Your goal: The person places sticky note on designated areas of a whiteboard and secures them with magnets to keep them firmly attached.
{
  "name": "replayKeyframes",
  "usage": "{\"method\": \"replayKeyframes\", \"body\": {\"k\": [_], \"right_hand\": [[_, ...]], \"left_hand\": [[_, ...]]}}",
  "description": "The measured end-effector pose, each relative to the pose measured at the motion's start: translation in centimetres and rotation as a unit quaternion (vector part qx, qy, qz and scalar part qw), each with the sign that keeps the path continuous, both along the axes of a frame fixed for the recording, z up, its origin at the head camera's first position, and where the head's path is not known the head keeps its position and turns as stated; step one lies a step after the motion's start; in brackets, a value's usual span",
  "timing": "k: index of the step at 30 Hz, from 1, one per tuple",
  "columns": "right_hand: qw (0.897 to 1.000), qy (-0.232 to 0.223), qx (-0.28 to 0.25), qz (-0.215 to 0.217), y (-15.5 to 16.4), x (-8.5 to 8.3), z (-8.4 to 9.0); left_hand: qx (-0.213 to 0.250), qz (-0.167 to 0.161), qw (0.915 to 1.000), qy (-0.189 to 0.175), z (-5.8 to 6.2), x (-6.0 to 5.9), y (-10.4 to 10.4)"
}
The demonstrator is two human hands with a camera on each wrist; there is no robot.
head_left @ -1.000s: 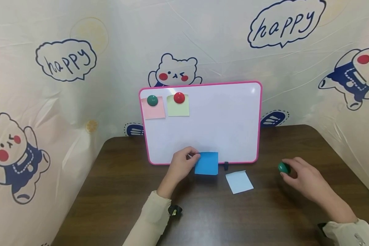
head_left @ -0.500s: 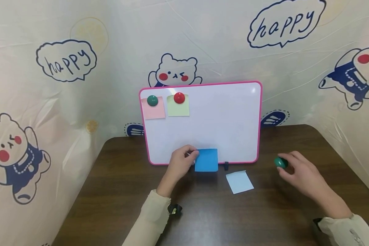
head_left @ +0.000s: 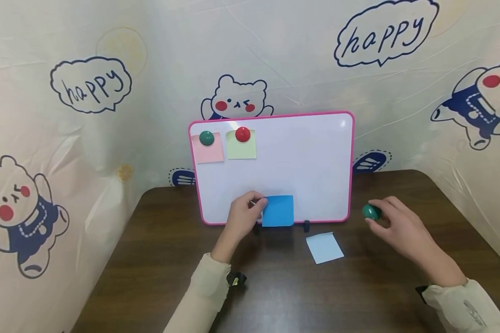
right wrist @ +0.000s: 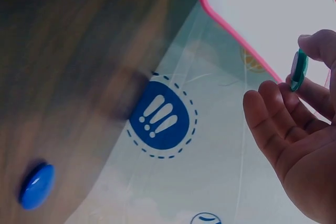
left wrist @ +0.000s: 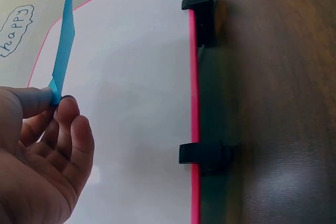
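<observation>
Brown table [head_left: 158, 259] before a cartoon-printed sheet, with a pink-framed whiteboard [head_left: 308, 162] standing upright near the back edge.

I see my left hand [head_left: 241, 219] pinching the blue note [head_left: 278, 211] by its left edge; the note hangs flat and upright before the board's lower part, its long axis vertical. Most of the board to the right is bare white. My right hand [head_left: 400, 229] pinches a green magnet [head_left: 371, 212] right of the board, above open table. A pale note [head_left: 324, 247] lies between my hands.
</observation>
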State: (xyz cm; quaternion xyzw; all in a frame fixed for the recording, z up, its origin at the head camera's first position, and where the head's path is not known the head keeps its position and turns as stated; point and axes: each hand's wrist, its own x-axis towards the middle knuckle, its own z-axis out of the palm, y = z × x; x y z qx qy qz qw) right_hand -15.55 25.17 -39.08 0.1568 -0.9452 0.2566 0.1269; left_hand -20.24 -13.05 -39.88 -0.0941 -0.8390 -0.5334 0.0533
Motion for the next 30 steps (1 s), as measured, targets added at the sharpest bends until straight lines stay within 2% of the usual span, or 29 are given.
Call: {"method": "replayKeyframes", "body": {"k": [4, 11, 18, 25, 30], "right_hand": [[1.000, 0.027, -0.002, 0.007, -0.4, -0.5, 0.3], [1.000, 0.011, -0.009, -0.002, -1.2, -1.0, 0.7], [0.999, 0.037, -0.011, 0.008, -1.9, -1.3, 0.9], [0.999, 0.044, -0.018, 0.013, -2.8, -1.8, 1.1], [0.998, 0.050, -0.017, 0.017, -3.4, -2.1, 1.9]], "left_hand": [[0.007, 0.007, 0.9999, -0.007, 0.4, -0.4, 0.1], [0.007, 0.009, 0.9999, -0.001, 1.4, -1.2, 0.3], [0.025, 0.013, 0.9995, 0.016, 2.7, -2.2, 0.2], [0.017, 0.027, 0.9994, 0.012, 3.8, -2.9, 0.4], [0.008, 0.036, 0.9993, 0.011, 4.5, -3.3, 0.5]]}}
